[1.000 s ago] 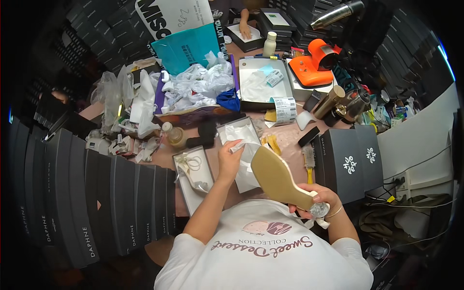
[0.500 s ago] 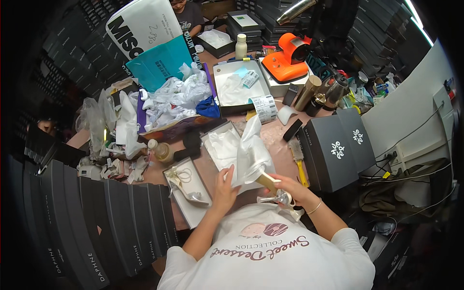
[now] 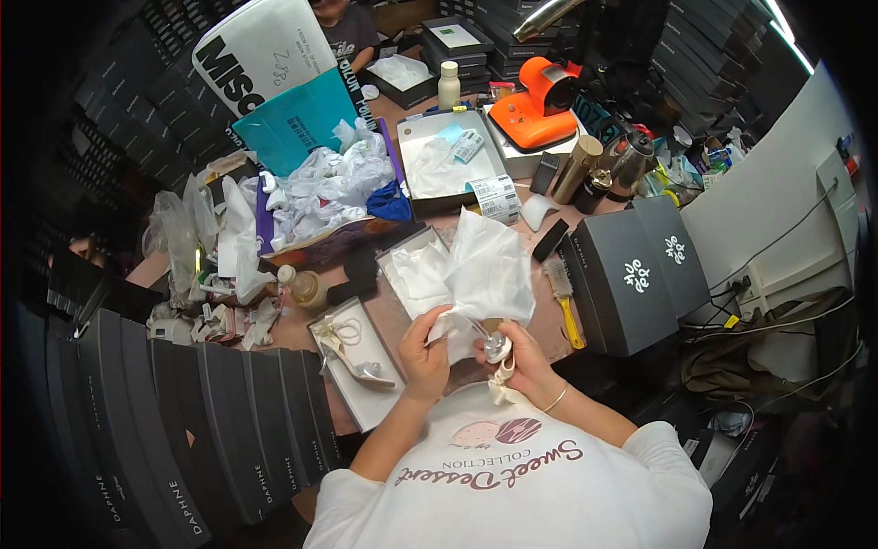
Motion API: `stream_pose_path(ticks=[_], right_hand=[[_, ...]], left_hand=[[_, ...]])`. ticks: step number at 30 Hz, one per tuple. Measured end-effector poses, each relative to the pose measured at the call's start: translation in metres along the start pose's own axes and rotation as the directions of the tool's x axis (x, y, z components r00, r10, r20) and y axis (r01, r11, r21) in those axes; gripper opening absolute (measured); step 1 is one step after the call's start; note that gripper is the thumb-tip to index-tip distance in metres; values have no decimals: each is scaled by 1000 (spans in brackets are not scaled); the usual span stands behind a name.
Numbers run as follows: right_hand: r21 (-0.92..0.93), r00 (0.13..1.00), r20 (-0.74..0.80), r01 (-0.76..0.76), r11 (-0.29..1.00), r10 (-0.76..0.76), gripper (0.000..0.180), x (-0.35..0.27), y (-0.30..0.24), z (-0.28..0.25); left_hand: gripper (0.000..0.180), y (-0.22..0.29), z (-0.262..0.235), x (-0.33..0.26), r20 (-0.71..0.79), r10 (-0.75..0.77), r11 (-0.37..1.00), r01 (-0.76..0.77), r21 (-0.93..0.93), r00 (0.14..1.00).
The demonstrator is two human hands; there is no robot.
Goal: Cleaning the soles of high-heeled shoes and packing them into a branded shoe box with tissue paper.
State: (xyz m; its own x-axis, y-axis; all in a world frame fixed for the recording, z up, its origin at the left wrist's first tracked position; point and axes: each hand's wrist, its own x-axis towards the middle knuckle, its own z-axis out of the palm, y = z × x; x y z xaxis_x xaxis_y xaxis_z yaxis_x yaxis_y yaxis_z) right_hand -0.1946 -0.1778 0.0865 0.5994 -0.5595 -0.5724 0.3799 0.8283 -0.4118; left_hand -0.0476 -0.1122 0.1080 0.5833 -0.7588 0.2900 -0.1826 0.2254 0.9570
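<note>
A sheet of white tissue paper [image 3: 492, 274] rises in front of me, its lower edge pinched by my left hand [image 3: 424, 359]. My right hand [image 3: 530, 361] grips a cream sandal [image 3: 500, 389] against the bottom of that sheet. The sandal's clear, shiny heel and a dangling cream strap show; the paper and my fingers cover the rest of it. Beyond my left hand, an open shoebox [image 3: 391, 271] is lined with more white tissue. Left of my hands, a second cream strappy sandal [image 3: 349, 331] lies in a shallow white box tray [image 3: 364, 416].
Dark shoeboxes [image 3: 174, 421] stand in a row at the left, and a larger dark box [image 3: 631, 284] is at the right. A yellow-handled brush [image 3: 569, 316] lies beside it. Farther back are a purple-edged box of crumpled plastic [image 3: 325, 197], an orange device [image 3: 535, 114] and bottles [image 3: 448, 87].
My right hand has moved left with the sandal, which has turned so its strap hangs toward me. The tissue sheet has spread wider to the right. My left hand has shifted slightly.
</note>
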Motion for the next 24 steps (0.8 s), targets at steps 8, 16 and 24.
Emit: stream_pose_path(ticks=[8, 16, 24], right_hand=[[252, 988, 96, 96, 963, -124, 38, 20, -22, 2], [26, 964, 181, 193, 981, -194, 45, 66, -23, -53], [-698, 835, 547, 414, -584, -62, 64, -46, -107, 25]], left_hand=[[43, -4, 15, -29, 543, 318, 894, -437, 103, 777], [51, 18, 33, -14, 600, 419, 876, -477, -70, 682], [23, -4, 22, 53, 218, -276, 940, 311, -141, 936]])
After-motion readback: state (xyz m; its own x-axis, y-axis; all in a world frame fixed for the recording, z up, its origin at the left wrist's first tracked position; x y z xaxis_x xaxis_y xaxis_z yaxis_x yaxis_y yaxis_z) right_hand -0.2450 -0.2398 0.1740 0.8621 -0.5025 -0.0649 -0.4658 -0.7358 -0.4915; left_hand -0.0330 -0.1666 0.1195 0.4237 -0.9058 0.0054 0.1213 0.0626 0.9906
